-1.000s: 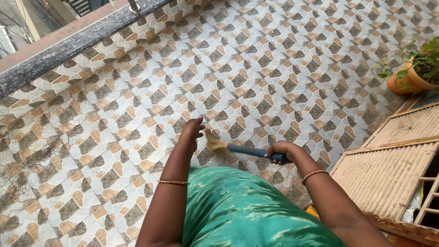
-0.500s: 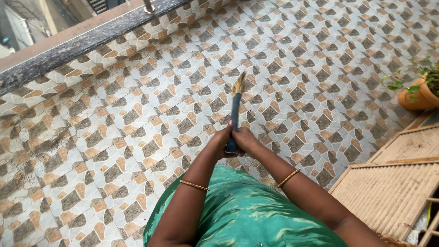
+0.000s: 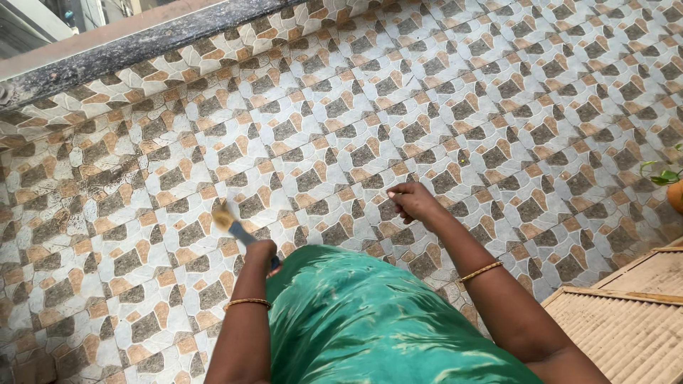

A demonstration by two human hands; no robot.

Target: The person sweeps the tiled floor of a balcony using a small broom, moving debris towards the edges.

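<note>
One blue-handled brush [image 3: 238, 231] gripped in left hand [image 3: 262, 254], right hand [image 3: 415, 201] apart

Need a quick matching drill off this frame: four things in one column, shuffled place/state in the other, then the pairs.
Things:
1. left hand
2. right hand
3. broom
4. wooden panel

Place or state:
A. lies at the lower right edge
B. blue handle, straw-coloured head
C. closed around the blue handle
D. holds nothing, raised over the tiled floor

Pairs: 1-C, 2-D, 3-B, 4-A
</note>
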